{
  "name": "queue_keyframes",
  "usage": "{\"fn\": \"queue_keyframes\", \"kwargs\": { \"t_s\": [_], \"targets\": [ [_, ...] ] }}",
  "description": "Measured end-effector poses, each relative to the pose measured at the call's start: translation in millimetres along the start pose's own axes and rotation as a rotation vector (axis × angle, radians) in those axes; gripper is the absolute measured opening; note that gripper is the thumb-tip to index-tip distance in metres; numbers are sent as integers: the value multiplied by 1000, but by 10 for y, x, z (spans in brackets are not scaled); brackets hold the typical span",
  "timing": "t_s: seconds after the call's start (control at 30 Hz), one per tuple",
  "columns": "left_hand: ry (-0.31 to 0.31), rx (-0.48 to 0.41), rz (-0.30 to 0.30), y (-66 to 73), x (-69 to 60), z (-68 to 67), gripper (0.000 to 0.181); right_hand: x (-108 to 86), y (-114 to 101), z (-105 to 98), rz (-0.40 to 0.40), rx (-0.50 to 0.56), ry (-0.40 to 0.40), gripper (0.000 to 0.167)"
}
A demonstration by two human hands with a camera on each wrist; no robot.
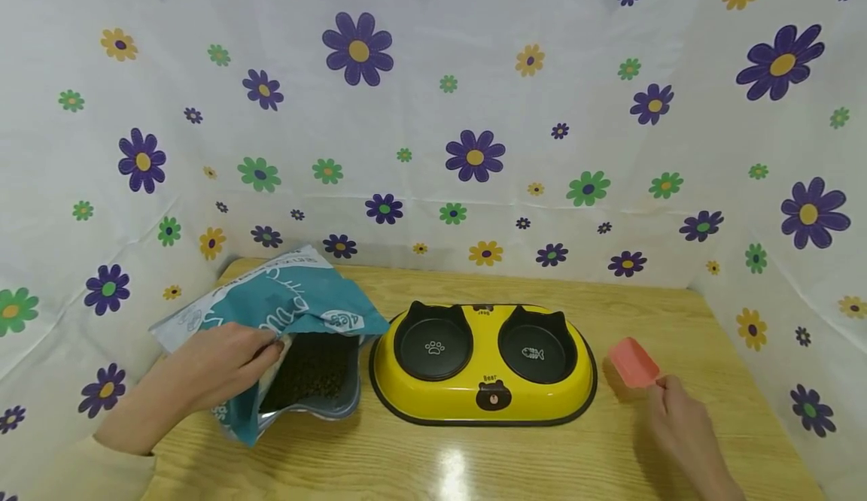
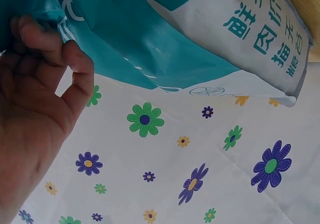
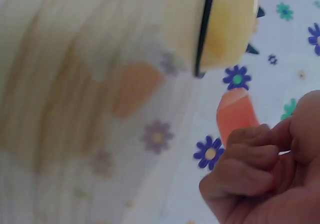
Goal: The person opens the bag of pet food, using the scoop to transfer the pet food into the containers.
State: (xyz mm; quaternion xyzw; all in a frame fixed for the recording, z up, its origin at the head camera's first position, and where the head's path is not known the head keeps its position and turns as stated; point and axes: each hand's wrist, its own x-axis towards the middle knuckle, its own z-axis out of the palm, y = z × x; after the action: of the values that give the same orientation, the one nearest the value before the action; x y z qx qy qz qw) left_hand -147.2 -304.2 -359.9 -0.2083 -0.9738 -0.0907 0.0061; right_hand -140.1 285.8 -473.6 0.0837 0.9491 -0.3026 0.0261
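My left hand pinches the upper edge of a teal and white cat food bag at the left of the table. Below that edge, dark brown kibble shows beside a grey, clear-rimmed wall; whether that wall is a separate container or part of the bag I cannot tell. In the left wrist view, curled fingers touch the teal plastic. Off to the right, my right hand grips the handle of a pink scoop, held a little above the table. The right wrist view shows fingers wrapped round the handle.
A yellow double pet feeder stands mid-table between the hands. Its two black cat-eared bowls, left and right, have no food in them. Flower-printed white cloth encloses the wooden table at the back and sides.
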Motion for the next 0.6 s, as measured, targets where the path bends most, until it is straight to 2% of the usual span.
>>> {"fn": "queue_keyframes", "kwargs": {
  "t_s": [0.07,0.2,0.33,0.47,0.6],
  "targets": [
    [-10,0,-10,0,8,-1,40,-8,-78,-13,-1,57,-49,48],
    [-16,-1,-15,-10,7,3,40,-77,-315,6,-25,238,-137,43],
    [-7,3,-6,-19,9,1,39,-192,-601,73,-128,387,-215,31],
    [-8,-5,-10,-23,12,-5,39,-297,-878,149,-232,417,-313,31],
    [-30,-16,-15,-28,13,-1,39,-390,-1102,276,-356,400,-398,29]
  ]
}}
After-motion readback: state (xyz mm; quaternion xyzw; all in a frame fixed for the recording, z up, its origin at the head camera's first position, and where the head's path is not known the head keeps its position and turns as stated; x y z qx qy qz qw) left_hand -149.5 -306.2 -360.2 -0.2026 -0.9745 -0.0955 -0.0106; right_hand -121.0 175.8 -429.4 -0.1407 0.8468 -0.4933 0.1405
